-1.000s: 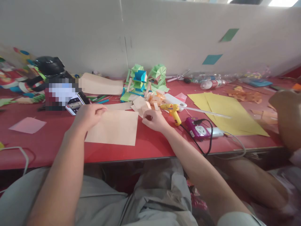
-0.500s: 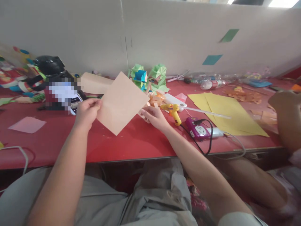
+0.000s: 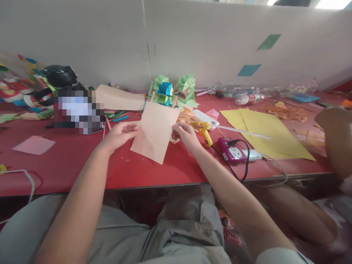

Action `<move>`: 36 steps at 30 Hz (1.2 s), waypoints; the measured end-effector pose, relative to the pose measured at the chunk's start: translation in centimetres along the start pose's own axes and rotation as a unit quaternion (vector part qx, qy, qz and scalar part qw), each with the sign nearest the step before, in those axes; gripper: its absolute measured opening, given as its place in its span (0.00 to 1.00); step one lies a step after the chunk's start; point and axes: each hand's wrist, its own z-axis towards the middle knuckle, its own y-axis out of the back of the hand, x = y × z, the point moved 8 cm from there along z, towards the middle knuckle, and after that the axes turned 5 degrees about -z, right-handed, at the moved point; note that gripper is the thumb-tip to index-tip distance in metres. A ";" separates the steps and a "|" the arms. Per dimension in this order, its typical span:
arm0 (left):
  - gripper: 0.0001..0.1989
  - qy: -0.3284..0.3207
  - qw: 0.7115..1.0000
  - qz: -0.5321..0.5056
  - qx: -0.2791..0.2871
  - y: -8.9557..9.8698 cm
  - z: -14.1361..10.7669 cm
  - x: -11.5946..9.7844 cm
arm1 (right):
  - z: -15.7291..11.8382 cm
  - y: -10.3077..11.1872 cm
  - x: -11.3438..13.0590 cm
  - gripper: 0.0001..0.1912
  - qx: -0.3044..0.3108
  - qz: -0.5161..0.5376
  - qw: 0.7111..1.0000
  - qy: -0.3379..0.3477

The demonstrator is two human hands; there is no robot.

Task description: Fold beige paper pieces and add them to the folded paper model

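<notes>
A square sheet of peach-coloured paper [image 3: 155, 134] is held tilted above the red table. My right hand [image 3: 187, 137] pinches its right edge between thumb and curled fingers. At the left edge, my left hand [image 3: 119, 136] has its fingers stretched out and the thumb apart, close to the paper; whether the fingertips touch it I cannot tell. Behind the sheet stand green and blue folded paper pieces [image 3: 165, 90], with orange folded paper [image 3: 186, 114] partly hidden beside my right hand.
To the right lie a yellow glue gun [image 3: 204, 132], a purple power strip [image 3: 232, 150] with cables, and yellow sheets [image 3: 271, 134]. A long peach paper [image 3: 121, 98], pens [image 3: 120, 118] and a pink square [image 3: 34, 145] lie leftward. Another person's arm [image 3: 335, 139] rests at the far right.
The peach sheet has turned from a diamond to a more upright position and shifted right. My left hand has let go of its left corner and moved right; my right hand now grips the right edge.
</notes>
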 end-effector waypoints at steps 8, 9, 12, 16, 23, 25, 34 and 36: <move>0.25 -0.057 0.995 0.012 0.080 -4.2 -1.5 -2.8 | 0.0 -0.3 -0.4 0.18 0.010 0.024 0.999 -0.019; 0.26 -0.050 0.994 0.005 0.095 -4.9 -1.8 -2.9 | -0.1 -0.3 -0.5 0.19 0.013 0.024 0.999 -0.019; 0.30 -0.024 0.991 -0.011 0.132 -6.8 -2.7 -3.1 | -0.2 -0.9 -0.6 0.20 0.047 0.029 0.998 -0.020; 0.33 -0.016 0.980 -0.071 0.187 -9.3 -3.8 -3.7 | -0.5 -2.2 -0.1 0.22 0.125 0.012 0.992 0.008; 0.33 -0.012 0.987 -0.082 0.139 -9.7 -4.0 -3.7 | -0.7 -3.0 0.7 0.22 0.163 -0.014 0.985 0.059; 0.32 -0.015 0.989 -0.078 0.128 -9.4 -3.9 -3.7 | -0.7 -3.1 0.7 0.22 0.169 -0.003 0.984 0.059; 0.29 -0.016 0.988 -0.097 0.122 -7.8 -3.3 -4.1 | -0.6 -3.0 -0.6 0.18 0.143 0.120 0.982 -0.027; 0.28 -0.023 0.993 -0.084 0.081 -6.3 -2.7 -4.1 | -0.4 -2.5 -0.9 0.17 0.113 0.150 0.981 -0.052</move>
